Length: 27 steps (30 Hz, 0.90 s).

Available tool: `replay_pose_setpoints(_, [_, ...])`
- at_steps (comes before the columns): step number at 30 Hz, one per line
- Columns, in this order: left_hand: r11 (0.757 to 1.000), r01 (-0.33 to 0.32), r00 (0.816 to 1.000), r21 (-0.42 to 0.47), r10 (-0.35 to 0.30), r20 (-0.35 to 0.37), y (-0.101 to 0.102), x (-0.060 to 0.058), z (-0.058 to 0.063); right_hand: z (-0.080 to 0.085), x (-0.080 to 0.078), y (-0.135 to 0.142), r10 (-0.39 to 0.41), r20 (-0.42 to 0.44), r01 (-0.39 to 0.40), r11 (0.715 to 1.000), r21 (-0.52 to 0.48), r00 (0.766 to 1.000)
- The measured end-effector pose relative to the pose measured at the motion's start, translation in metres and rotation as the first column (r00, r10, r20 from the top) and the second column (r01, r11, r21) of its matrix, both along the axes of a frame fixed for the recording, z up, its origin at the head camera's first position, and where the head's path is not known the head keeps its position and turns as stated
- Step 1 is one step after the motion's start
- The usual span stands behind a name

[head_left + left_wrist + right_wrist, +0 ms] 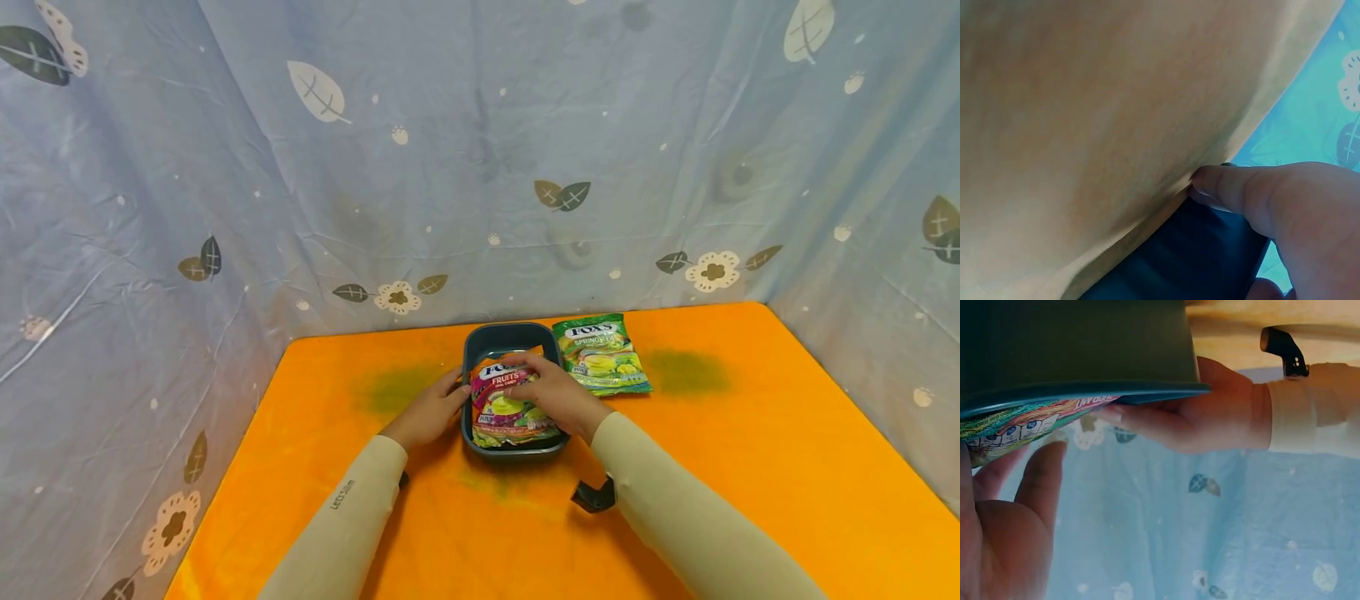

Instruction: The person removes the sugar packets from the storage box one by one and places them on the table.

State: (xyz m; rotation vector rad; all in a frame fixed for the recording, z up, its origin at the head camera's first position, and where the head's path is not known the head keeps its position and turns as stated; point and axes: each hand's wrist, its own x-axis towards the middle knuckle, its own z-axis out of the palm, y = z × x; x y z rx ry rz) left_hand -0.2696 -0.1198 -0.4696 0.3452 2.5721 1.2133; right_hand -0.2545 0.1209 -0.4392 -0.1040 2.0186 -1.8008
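A dark blue-green plastic tub [517,455] stands on the orange table, with a red and yellow Fox's Fruits candy bag [501,423] lying face up in it. My left hand [429,412] holds the tub's left wall, thumb over the rim near the bag and fingers outside. In the left wrist view the thumb [1260,187] lies at the tub's edge. The right hand [558,395] rests on the bag with its thumb and fingers spread. Part of the bag is hidden beneath it. Whether another bag lies underneath, I cannot tell.
A green Fox's Spring Tea candy bag [600,358] lies flat on the table [750,467], just right of the tub. A patterned grey-blue curtain [465,167] stands behind and at both sides. A black wrist mount [595,496] shows beneath the right forearm.
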Motion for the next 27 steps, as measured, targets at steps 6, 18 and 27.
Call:
replay_pose_setpoints(6, [1.000,-0.008,1.000,0.012,0.008,0.018,-0.0012,-0.0003,0.0017,0.0020,0.0018,-0.0002,0.003,-0.037,-0.002,1.000,0.031,0.999])
replay_pose_setpoints(18, [0.999,0.000,1.000,0.033,0.000,0.021,-0.0029,0.0011,0.0024,0.0015,0.0044,-0.0032,-0.058,-0.146,0.070,0.995,0.077,0.988])
replay_pose_setpoints(27, [1.000,0.001,1.000,-0.001,-0.001,0.017,-0.0016,0.0008,0.0002,0.0018,0.0074,-0.0012,-0.081,-0.192,0.099,0.991,0.087,0.978])
